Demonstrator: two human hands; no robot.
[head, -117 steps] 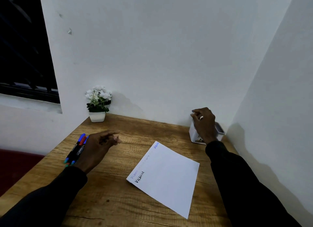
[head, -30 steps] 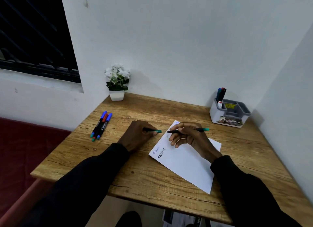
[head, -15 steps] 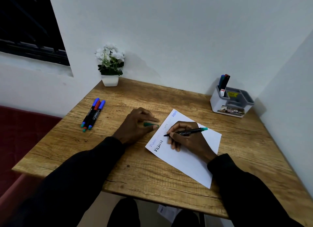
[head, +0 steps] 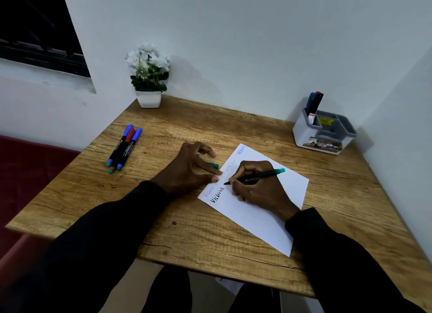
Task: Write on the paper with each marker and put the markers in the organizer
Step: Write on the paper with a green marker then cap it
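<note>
- The left hand lies spread and relaxed, gripping nothing. Two straight fingertips press on the left edge of the paper, and the forefinger is lifted clear of it.
- The right hand rests on the middle of the paper with its fingers curled round the green marker. The uncapped dark tip touches the sheet and the green end points away to the right.
- Well to the left of the paper, a cluster of loose markers with blue and red caps lies side by side on the table, barrels touching.
- Beyond the paper and to its left, a potted plant with white flowers in a white pot stands against the wall.
- Just beside the paper's left edge, the green cap lies on the wood behind the left fingers. Whether they touch it cannot be told.
- The paper lies at a slant, with "Victoria" written along its left edge in black and in paler inks.
- Far right of the paper, in the table's back corner, sits the organizer, white outside with grey compartments.
- Its back left compartment holds several stored markers standing upright. A yellow label shows in the compartment next to it.
</note>
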